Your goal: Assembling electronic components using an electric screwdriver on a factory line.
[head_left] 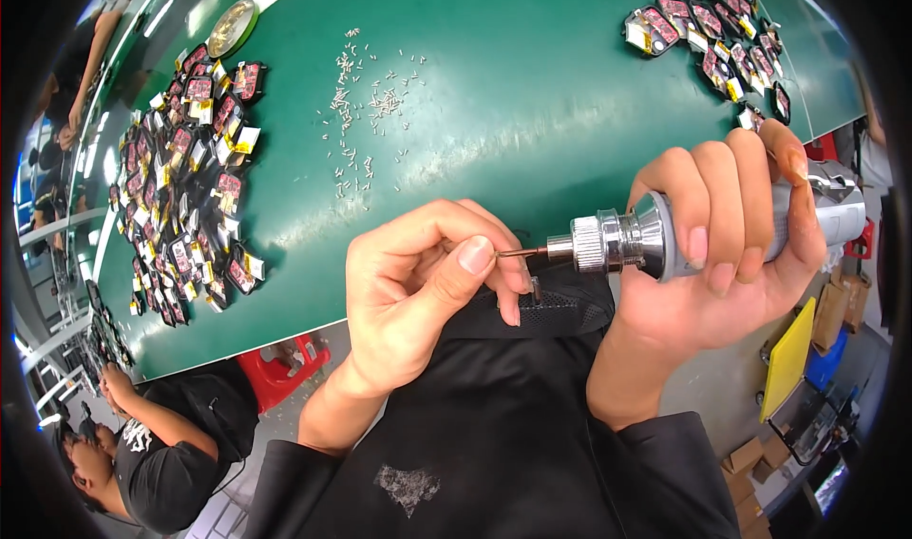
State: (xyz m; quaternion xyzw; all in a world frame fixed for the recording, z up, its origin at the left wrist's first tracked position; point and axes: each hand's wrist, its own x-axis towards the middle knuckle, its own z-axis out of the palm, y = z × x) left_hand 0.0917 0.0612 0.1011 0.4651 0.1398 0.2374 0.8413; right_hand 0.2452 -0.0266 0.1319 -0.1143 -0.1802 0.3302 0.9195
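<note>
My right hand (727, 235) is wrapped round the grey body of an electric screwdriver (608, 242), which lies level and points left. Its thin, copper-coloured bit (522, 252) reaches to the fingertips of my left hand (404, 287). Thumb and forefinger of that hand are pinched together at the bit's tip. Whether a small screw sits between them is hidden. Both hands are held over the near edge of the green table (532, 112), in front of my black top. Beyond them, many small silver screw-like pieces (385, 102) lie scattered on the table.
A heap of small black devices (180, 188) with red boards and white-yellow pouches covers the table's left side. A similar group (708, 36) lies at the far right. A shallow dish (233, 28) stands far left. Red stools (285, 368) and a seated person (171, 434) are at left.
</note>
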